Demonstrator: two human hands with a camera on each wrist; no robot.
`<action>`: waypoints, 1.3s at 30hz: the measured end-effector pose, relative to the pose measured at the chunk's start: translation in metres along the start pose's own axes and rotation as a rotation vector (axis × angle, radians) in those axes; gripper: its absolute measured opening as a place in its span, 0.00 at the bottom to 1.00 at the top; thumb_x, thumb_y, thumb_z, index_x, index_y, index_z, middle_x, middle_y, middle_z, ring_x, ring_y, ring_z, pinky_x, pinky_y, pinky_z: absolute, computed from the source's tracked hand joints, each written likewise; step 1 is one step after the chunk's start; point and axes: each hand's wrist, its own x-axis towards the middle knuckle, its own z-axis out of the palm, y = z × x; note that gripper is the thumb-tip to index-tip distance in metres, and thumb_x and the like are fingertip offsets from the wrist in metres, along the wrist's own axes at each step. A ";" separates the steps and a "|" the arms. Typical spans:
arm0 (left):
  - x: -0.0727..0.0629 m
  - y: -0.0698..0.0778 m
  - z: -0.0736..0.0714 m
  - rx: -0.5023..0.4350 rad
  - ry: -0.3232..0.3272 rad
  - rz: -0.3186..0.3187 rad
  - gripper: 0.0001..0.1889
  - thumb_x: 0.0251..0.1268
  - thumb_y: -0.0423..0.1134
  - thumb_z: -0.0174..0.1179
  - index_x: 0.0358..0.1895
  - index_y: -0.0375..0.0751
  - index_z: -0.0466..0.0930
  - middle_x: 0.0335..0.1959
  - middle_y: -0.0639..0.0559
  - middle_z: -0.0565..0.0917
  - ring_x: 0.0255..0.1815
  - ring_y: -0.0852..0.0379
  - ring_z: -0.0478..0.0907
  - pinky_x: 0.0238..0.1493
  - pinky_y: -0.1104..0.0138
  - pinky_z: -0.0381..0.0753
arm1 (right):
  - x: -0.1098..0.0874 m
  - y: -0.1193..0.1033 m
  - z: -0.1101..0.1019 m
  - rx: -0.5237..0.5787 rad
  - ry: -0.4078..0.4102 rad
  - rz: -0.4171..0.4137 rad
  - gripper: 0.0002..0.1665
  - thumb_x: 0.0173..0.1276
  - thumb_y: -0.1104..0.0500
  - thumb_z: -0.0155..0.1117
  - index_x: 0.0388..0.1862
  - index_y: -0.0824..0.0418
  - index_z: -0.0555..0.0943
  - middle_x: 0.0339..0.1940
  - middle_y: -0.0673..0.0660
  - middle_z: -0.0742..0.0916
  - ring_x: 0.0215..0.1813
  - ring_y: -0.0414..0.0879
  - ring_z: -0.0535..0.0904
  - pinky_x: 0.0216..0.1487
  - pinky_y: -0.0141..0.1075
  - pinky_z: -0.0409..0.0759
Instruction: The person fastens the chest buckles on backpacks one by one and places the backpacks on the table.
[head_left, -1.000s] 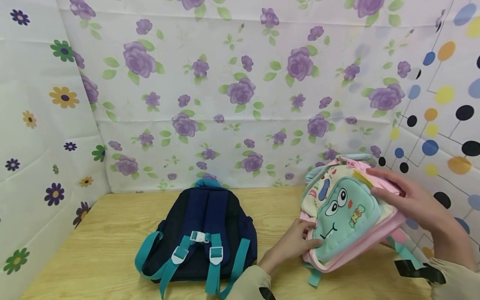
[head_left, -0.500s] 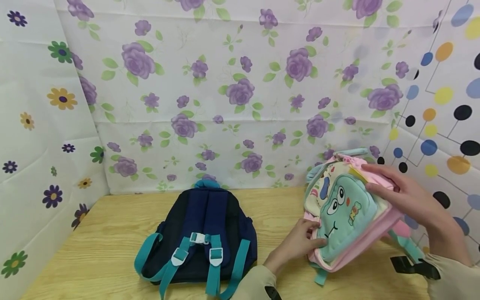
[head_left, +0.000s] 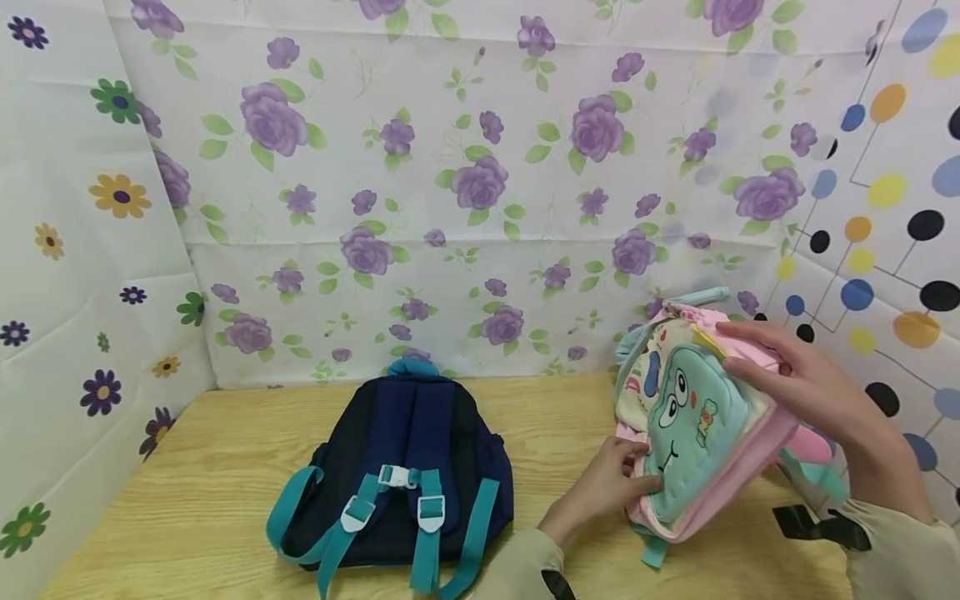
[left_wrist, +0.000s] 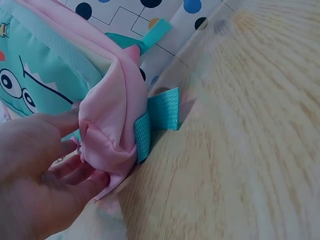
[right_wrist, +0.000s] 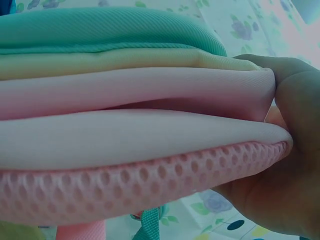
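Pink and mint backpack (head_left: 705, 433), its back hidden in the head view, small lettering (head_left: 706, 419) hard to read, big-eyed cartoon face (head_left: 678, 425), tilted at right of the counter (head_left: 187, 483), left hand (head_left: 602, 483) gripping its lower corner, right hand (head_left: 813, 387) gripping its opposite edge

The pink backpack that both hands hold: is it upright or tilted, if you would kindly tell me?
Tilted: in the head view, the pink backpack slants, its lower edge sloping up toward the right hand.
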 end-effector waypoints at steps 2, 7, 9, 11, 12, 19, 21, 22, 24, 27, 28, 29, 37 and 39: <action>0.001 0.000 0.001 0.000 0.003 -0.012 0.26 0.61 0.45 0.70 0.63 0.45 0.77 0.50 0.59 0.71 0.45 0.69 0.72 0.46 0.75 0.75 | 0.001 -0.002 0.001 0.005 0.000 -0.003 0.34 0.73 0.48 0.60 0.76 0.45 0.66 0.79 0.63 0.63 0.72 0.67 0.60 0.56 0.69 0.65; 0.002 0.002 0.004 -0.021 0.012 -0.041 0.26 0.61 0.46 0.69 0.62 0.48 0.78 0.50 0.60 0.71 0.45 0.68 0.71 0.45 0.75 0.75 | 0.004 -0.005 0.002 0.013 0.002 -0.021 0.32 0.72 0.49 0.61 0.74 0.45 0.68 0.79 0.61 0.63 0.73 0.68 0.59 0.59 0.69 0.63; 0.002 0.002 0.005 -0.034 0.016 -0.050 0.26 0.60 0.46 0.69 0.62 0.48 0.78 0.50 0.61 0.71 0.45 0.68 0.71 0.45 0.74 0.75 | 0.005 -0.007 0.003 0.018 -0.001 -0.031 0.32 0.72 0.49 0.61 0.74 0.45 0.68 0.79 0.60 0.64 0.74 0.68 0.59 0.59 0.70 0.62; 0.003 0.003 0.008 -0.045 0.017 -0.053 0.26 0.60 0.45 0.69 0.62 0.48 0.78 0.50 0.61 0.71 0.45 0.67 0.72 0.44 0.74 0.75 | 0.006 -0.009 0.003 0.023 -0.005 -0.040 0.31 0.72 0.50 0.61 0.73 0.45 0.69 0.79 0.60 0.64 0.74 0.68 0.59 0.60 0.71 0.61; 0.004 0.004 0.009 -0.046 0.017 -0.052 0.25 0.61 0.45 0.69 0.62 0.48 0.78 0.50 0.60 0.71 0.45 0.67 0.72 0.44 0.74 0.75 | 0.007 -0.009 0.003 0.024 -0.005 -0.046 0.31 0.72 0.50 0.62 0.73 0.45 0.69 0.78 0.60 0.65 0.75 0.67 0.59 0.60 0.71 0.61; 0.006 0.005 0.016 -0.074 0.009 -0.033 0.25 0.61 0.44 0.68 0.62 0.46 0.77 0.50 0.60 0.71 0.46 0.66 0.72 0.45 0.74 0.75 | 0.010 -0.014 0.003 0.003 0.004 -0.050 0.31 0.71 0.48 0.62 0.72 0.46 0.71 0.77 0.61 0.67 0.73 0.67 0.61 0.58 0.72 0.64; 0.006 0.004 0.017 -0.078 0.015 -0.030 0.25 0.62 0.44 0.68 0.63 0.46 0.77 0.50 0.60 0.71 0.46 0.66 0.73 0.46 0.74 0.75 | 0.011 -0.015 0.003 0.003 0.002 -0.054 0.31 0.71 0.48 0.62 0.72 0.46 0.71 0.77 0.61 0.67 0.74 0.67 0.60 0.58 0.73 0.63; 0.006 0.003 0.017 -0.081 0.019 -0.027 0.25 0.62 0.44 0.68 0.63 0.46 0.78 0.50 0.60 0.71 0.47 0.66 0.73 0.46 0.74 0.75 | 0.011 -0.016 0.003 0.004 0.000 -0.055 0.30 0.71 0.48 0.62 0.72 0.46 0.71 0.77 0.61 0.67 0.74 0.67 0.60 0.58 0.73 0.63; 0.006 0.002 0.017 -0.075 0.027 -0.021 0.25 0.62 0.44 0.68 0.63 0.46 0.78 0.51 0.61 0.72 0.47 0.66 0.73 0.47 0.74 0.75 | 0.012 -0.019 0.005 0.012 -0.011 -0.057 0.30 0.71 0.48 0.62 0.72 0.46 0.71 0.77 0.60 0.67 0.74 0.67 0.60 0.58 0.73 0.63; 0.003 0.000 0.012 -0.042 0.050 0.003 0.25 0.61 0.43 0.69 0.62 0.44 0.79 0.51 0.58 0.74 0.48 0.65 0.74 0.48 0.74 0.76 | 0.014 -0.025 0.009 0.019 -0.029 -0.069 0.30 0.72 0.48 0.62 0.72 0.45 0.71 0.77 0.58 0.66 0.74 0.66 0.60 0.57 0.74 0.63; 0.002 0.000 0.009 -0.029 0.059 0.009 0.25 0.61 0.43 0.68 0.62 0.43 0.79 0.51 0.57 0.75 0.47 0.64 0.75 0.48 0.74 0.76 | 0.014 -0.028 0.010 0.021 -0.030 -0.075 0.30 0.72 0.48 0.62 0.72 0.45 0.71 0.77 0.58 0.66 0.74 0.66 0.60 0.57 0.74 0.63; 0.001 -0.001 0.007 -0.020 0.067 0.016 0.24 0.61 0.42 0.69 0.61 0.42 0.80 0.51 0.56 0.76 0.48 0.63 0.75 0.48 0.74 0.76 | 0.015 -0.030 0.012 0.025 -0.032 -0.087 0.30 0.72 0.48 0.61 0.72 0.45 0.71 0.77 0.58 0.66 0.74 0.66 0.61 0.57 0.73 0.63; -0.012 0.007 -0.022 -0.047 0.124 0.033 0.22 0.63 0.45 0.68 0.59 0.43 0.80 0.55 0.54 0.77 0.55 0.54 0.78 0.52 0.69 0.78 | 0.021 -0.044 0.024 0.040 0.029 -0.128 0.27 0.72 0.50 0.63 0.68 0.49 0.75 0.74 0.57 0.71 0.73 0.62 0.63 0.60 0.69 0.66; -0.013 0.011 -0.030 -0.053 0.143 0.069 0.20 0.64 0.43 0.66 0.59 0.43 0.80 0.56 0.53 0.77 0.57 0.52 0.78 0.56 0.66 0.78 | 0.023 -0.047 0.027 0.045 0.038 -0.138 0.26 0.72 0.50 0.62 0.68 0.50 0.76 0.73 0.56 0.72 0.73 0.60 0.65 0.59 0.66 0.67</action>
